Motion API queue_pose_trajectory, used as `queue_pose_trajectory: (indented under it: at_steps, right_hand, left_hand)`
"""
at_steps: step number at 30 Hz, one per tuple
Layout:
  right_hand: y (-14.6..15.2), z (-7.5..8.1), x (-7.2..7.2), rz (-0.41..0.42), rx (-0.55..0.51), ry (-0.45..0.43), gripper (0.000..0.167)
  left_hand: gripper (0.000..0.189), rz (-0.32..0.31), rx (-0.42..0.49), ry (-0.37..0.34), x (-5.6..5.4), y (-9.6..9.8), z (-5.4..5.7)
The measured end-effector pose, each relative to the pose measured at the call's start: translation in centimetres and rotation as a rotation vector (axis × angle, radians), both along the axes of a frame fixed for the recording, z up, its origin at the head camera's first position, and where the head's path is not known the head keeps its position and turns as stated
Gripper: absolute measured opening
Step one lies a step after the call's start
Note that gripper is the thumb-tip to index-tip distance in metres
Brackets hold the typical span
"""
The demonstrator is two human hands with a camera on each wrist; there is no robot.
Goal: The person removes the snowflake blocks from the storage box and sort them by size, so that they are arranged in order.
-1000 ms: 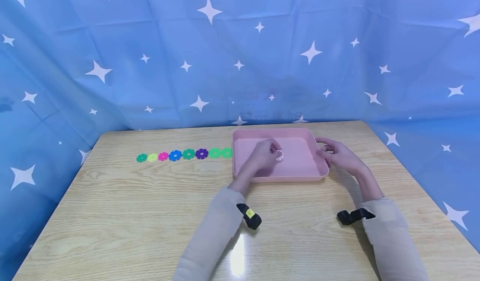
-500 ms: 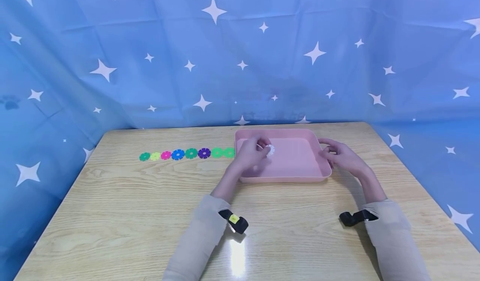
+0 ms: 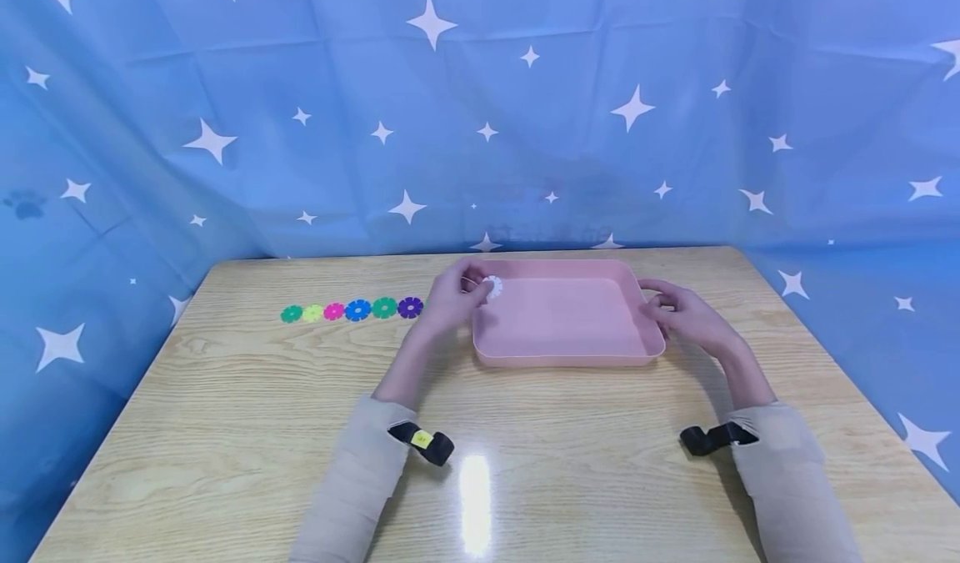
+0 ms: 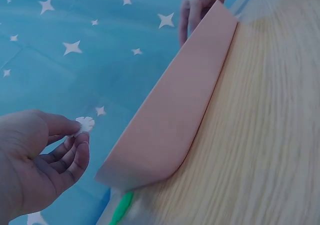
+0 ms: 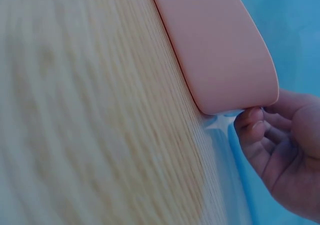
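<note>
Between thumb and forefinger my left hand (image 3: 447, 298) pinches a white notched plastic disc (image 3: 492, 286), above the left rim of a pink tray (image 3: 566, 360). The left wrist view shows the disc (image 4: 86, 124) held up, apart from the tray wall (image 4: 165, 105). My right hand (image 3: 688, 317) holds the tray's right rim; in the right wrist view its fingers (image 5: 250, 120) bend against the outer corner. Left of the tray runs a row of notched discs, among them a purple disc (image 3: 410, 307) and a blue disc (image 3: 357, 310). My left hand covers the row's right end.
A wooden table (image 3: 225, 429) carries the tray and the discs. Behind it hangs a blue curtain (image 3: 330, 71) with white stars. At the row's left end lie a green disc (image 3: 291, 314), a yellow disc (image 3: 312, 313) and a pink disc (image 3: 333, 311).
My left hand has moved left with the white disc, from over the tray's middle to its left rim, and now hides the light green discs. My right hand has stayed at the tray.
</note>
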State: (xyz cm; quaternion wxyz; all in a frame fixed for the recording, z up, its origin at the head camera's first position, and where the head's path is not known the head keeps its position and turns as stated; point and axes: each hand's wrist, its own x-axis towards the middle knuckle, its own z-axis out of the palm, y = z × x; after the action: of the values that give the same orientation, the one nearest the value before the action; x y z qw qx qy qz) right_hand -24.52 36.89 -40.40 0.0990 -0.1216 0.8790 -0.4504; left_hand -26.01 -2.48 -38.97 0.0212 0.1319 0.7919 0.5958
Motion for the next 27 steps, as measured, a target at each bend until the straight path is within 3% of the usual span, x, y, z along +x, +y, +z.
queue_pose_trajectory:
  at_steps: [11,18,27]
  right_hand:
    - [-0.1,0.1,0.2,-0.005,0.005,-0.005,0.055]
    - [-0.1,0.1,0.1,-0.012,0.022,0.002,0.054]
    - [0.0,-0.1,0.0,-0.015,0.011,0.0,0.055]
  left_hand:
    - [0.016,0.065,-0.017,0.0,-0.1,-4.8,-0.3]
    - [0.02,0.096,-0.035,0.032,0.1,-8.9,-1.1]
    - [0.025,0.182,-0.042,0.003,0.4,-14.0,-1.5]
